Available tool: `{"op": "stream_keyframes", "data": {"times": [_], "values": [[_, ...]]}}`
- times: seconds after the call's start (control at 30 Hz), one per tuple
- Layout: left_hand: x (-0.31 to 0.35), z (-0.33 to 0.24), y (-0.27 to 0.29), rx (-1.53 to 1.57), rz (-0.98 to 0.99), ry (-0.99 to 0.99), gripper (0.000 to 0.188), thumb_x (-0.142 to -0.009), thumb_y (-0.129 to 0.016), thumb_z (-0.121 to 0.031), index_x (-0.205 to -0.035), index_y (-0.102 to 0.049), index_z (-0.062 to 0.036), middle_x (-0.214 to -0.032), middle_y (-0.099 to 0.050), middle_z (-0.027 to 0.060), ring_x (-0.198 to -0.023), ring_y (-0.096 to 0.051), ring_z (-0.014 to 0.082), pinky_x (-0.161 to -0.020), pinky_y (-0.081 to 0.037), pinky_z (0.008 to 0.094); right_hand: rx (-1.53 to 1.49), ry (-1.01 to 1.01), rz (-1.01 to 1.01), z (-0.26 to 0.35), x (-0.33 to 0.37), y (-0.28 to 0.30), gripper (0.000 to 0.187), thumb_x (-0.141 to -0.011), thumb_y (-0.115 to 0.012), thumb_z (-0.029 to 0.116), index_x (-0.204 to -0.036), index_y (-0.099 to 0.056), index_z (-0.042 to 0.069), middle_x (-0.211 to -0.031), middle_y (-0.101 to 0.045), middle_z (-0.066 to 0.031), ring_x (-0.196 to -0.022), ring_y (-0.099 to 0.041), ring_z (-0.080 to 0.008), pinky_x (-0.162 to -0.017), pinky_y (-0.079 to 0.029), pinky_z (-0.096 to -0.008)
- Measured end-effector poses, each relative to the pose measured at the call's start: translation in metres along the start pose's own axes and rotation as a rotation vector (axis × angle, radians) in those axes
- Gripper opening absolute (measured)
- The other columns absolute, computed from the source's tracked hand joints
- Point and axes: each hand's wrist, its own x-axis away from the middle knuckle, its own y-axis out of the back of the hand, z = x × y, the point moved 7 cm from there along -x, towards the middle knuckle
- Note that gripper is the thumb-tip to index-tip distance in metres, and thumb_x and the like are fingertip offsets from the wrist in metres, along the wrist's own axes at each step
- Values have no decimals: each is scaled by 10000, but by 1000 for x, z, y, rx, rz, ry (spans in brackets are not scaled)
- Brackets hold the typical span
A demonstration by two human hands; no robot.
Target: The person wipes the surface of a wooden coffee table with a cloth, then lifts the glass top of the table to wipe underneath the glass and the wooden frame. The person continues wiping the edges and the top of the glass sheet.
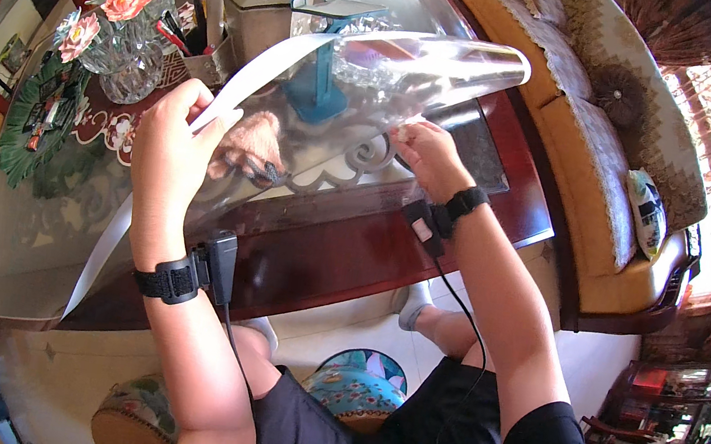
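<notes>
A large clear plastic sheet (372,102) with a white strip (273,65) along its edge curves up over the tabletop. My left hand (166,161) pinches the white strip between thumb and fingers, with the tail of the strip hanging down past my wrist to the near left. My right hand (436,156) has its fingertips pressed together on the near edge of the clear sheet. Between my hands, a fuzzy brownish thing with a dark grey part (252,148) shows by the sheet; its kind I cannot make out. Behind the film stands a blue tablet stand (318,90).
The table (322,263) has a dark red wooden border. On it are a lidded metallic box (263,5), a glass vase (128,58) with pink flowers, a pen holder (205,65) and a green leaf-shaped tray (17,138). A yellow sofa (561,115) lies right; patterned stools (360,386) stand below.
</notes>
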Motion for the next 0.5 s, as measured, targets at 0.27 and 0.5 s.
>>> {"op": "stream_keyframes", "data": {"times": [0.27,0.5], "values": [[-4,-15,-3,29,51,34,226,-876,-758,-119,-832,-577,9,-690,-633,109,-599,-586,191,-579,-458,345,1427,609,458,-31,50,-92,479,-984,-617,415,-758,-657,-6,-752,-619,-244,-748,-608,-432,-705,-517,-447],[-1,-15,-16,162,228,36,160,-929,-674,-44,-856,-540,2,-757,-611,47,-648,-542,77,-588,-451,273,1091,569,693,-63,118,-168,479,-1003,-583,442,-812,-695,17,-786,-653,-239,-749,-637,-410,-694,-532,-440]]}}
